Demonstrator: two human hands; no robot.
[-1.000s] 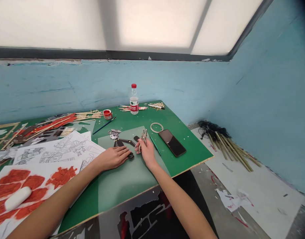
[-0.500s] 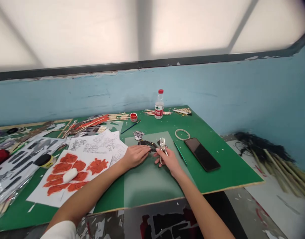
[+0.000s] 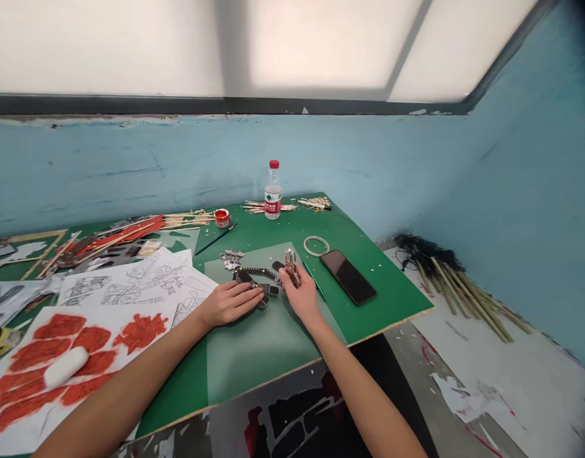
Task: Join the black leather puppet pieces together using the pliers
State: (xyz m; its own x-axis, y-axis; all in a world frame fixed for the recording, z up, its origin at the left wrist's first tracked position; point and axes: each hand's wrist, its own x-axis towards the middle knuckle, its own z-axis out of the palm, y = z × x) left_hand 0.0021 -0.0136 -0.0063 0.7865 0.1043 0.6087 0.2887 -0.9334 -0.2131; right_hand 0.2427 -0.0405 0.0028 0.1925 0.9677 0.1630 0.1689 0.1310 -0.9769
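Black cut-out pieces with light dots and lines (image 3: 258, 272) lie on a translucent sheet (image 3: 263, 356) on the green table. My left hand (image 3: 231, 303) rests palm down over the near left part of these pieces, its fingers stretched out. In my right hand (image 3: 298, 289), just right of the pieces, is a metal plier-like tool (image 3: 291, 259) with its head pointing up and away. A green pencil-like stick (image 3: 315, 281) lies beside that hand. Beyond my left hand sits a small patterned grey cut-out (image 3: 232, 259).
A phone (image 3: 348, 277), a pale ring (image 3: 316, 246), a bottle (image 3: 273, 198), a red paint jar (image 3: 222, 218) and a brush (image 3: 216, 240) lie around the sheet. Line drawings (image 3: 144, 280) and a red-painted paper (image 3: 151, 312) with a white oval object (image 3: 66, 367) are at left.
The view has turned right. My right hand has rolled over the tool. My left hand has drawn back slightly, and more of the black pieces shows between the hands.
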